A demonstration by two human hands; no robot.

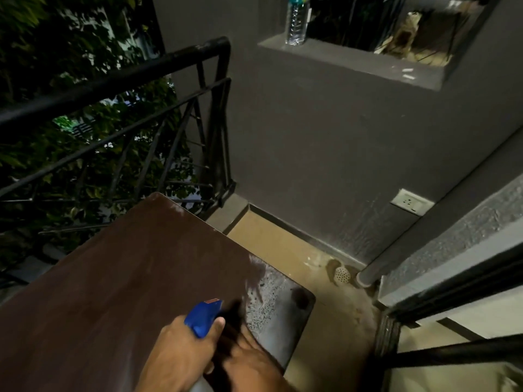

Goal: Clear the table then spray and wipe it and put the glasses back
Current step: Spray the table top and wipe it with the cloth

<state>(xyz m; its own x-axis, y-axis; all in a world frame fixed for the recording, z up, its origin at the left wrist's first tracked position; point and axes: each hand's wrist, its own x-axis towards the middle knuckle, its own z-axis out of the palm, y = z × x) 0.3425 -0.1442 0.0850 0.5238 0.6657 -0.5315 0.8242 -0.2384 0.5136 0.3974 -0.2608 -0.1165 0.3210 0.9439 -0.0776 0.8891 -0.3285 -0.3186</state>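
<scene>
on a narrow balcony at night, the brown table fills the lower left, its top bare, with a wet, speckled patch at the near right corner. its left long edge sits close to the black railing, and its far corner nearly reaches the railing's end post, so no real room on that side. to the right there's a strip of tan floor between the table edge and the grey wall, ending at a small round drain and a pipe. higher up, a window ledge holds a clear plastic bottle, well apart from the table.

the left hand comes in from the bottom edge, wrapped tight around a spray bottle; its blue head pokes out above the knuckles, nozzle aimed toward the wet corner, thumb pressed along its side. the right hand is just beside it over the table's near right edge, blurred and dark, fingers stretched forward; can't tell if it's holding anything. glasses aren't visible.
</scene>
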